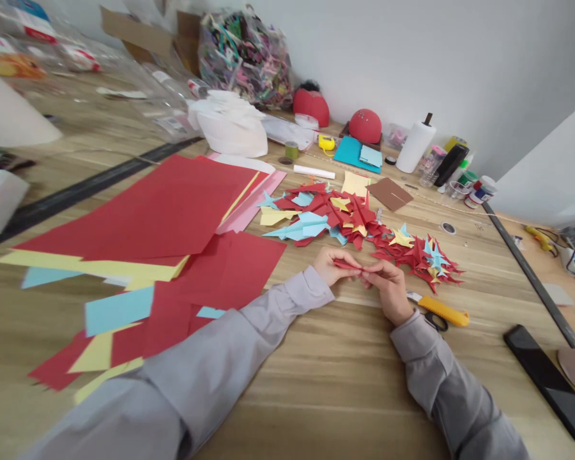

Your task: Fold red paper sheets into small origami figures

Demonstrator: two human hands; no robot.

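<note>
Both hands meet over the middle of the table. My left hand (pixel 334 266) pinches a small folded piece of red paper (pixel 345 264), and the fingers of my right hand (pixel 388 283) close on its right end. Most of that paper is hidden by fingers. Just beyond lies a heap of folded paper pieces (pixel 323 214), red, blue and yellow, some shaped like planes. Farther right sits a pile of pointed paper stars (pixel 426 255). Beside my right wrist are a yellow utility knife (pixel 443 310) and black-handled scissors (pixel 436 321).
Large red paper sheets (pixel 138 211) and loose coloured scraps (pixel 119 310) cover the left side. A black phone (pixel 549 380) lies at the right. Along the back stand a tissue pack (pixel 230 128), a yellow tape measure (pixel 326 143), a white roll (pixel 416 147) and several small jars.
</note>
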